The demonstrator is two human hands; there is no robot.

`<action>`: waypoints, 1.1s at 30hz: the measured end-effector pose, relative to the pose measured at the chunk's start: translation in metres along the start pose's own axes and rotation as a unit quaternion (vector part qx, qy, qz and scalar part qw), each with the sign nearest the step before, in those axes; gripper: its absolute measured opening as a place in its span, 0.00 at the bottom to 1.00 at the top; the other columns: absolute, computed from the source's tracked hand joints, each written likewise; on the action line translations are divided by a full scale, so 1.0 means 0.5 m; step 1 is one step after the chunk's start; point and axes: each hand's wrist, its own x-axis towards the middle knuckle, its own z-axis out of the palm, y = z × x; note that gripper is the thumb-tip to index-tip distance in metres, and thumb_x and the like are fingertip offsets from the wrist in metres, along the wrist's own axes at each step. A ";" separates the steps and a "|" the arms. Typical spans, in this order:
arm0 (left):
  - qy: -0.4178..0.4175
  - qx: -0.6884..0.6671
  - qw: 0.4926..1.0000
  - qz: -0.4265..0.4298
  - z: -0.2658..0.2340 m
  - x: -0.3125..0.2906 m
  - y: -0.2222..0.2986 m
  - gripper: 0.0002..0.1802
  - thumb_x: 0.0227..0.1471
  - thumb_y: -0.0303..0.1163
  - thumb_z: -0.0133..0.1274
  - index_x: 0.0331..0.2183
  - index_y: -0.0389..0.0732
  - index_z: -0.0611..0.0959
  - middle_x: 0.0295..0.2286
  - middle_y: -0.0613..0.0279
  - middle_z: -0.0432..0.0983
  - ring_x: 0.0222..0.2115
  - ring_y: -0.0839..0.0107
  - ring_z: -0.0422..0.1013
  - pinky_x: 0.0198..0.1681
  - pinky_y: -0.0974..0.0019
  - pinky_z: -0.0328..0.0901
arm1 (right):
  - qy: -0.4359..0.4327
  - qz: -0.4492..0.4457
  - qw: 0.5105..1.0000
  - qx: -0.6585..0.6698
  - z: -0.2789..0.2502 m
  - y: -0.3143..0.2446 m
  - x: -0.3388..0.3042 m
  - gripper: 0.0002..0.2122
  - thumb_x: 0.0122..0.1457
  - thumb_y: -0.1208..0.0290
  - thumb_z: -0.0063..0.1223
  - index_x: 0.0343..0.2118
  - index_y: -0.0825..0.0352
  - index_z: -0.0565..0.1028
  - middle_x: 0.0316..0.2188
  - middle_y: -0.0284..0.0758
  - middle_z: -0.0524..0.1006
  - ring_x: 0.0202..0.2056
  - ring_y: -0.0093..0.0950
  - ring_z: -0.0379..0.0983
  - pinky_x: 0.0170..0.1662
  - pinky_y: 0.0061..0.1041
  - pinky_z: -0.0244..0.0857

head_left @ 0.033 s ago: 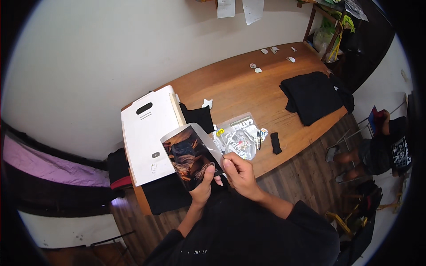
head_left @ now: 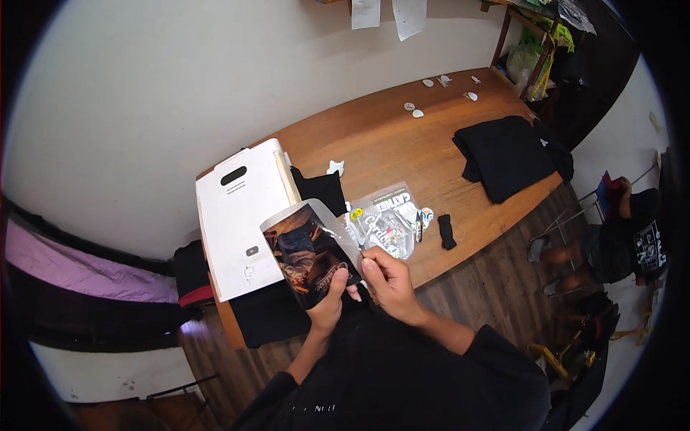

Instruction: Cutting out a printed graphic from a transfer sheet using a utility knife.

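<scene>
Both hands hold a printed film sheet (head_left: 302, 251) with a dark, orange-brown picture and a clear border. My left hand (head_left: 329, 302) grips its lower edge with the thumb on top. At the lower right corner, my right hand (head_left: 390, 286) pinches the clear border between thumb and fingers. The sheet is tilted and partly covers a white, box-like machine (head_left: 241, 215), which looks like a heat press. Black fabric (head_left: 269, 316) sticks out from under the machine's near side, and more shows behind it. Right of the sheet lie clear printed film pieces (head_left: 388, 223) with black-handled snips (head_left: 419, 226).
A small black bundle (head_left: 446, 231) lies near the table's (head_left: 402, 151) front edge. Folded black garments (head_left: 503, 154) rest at the right end. Several white paper scraps (head_left: 418, 113) are scattered at the back. Another person (head_left: 618, 237) is at the far right, near a metal stand.
</scene>
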 end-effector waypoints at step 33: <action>-0.006 -0.012 1.000 -0.009 -0.002 -0.015 -0.024 0.08 0.50 0.20 0.53 0.35 0.33 0.73 0.25 0.59 0.72 0.18 0.74 0.69 0.16 0.73 0.67 | 0.001 -0.024 0.999 -0.031 -0.027 0.000 -0.019 0.06 0.62 0.73 0.42 0.33 0.71 0.69 0.19 0.23 0.64 0.18 0.10 0.55 0.20 0.12 0.49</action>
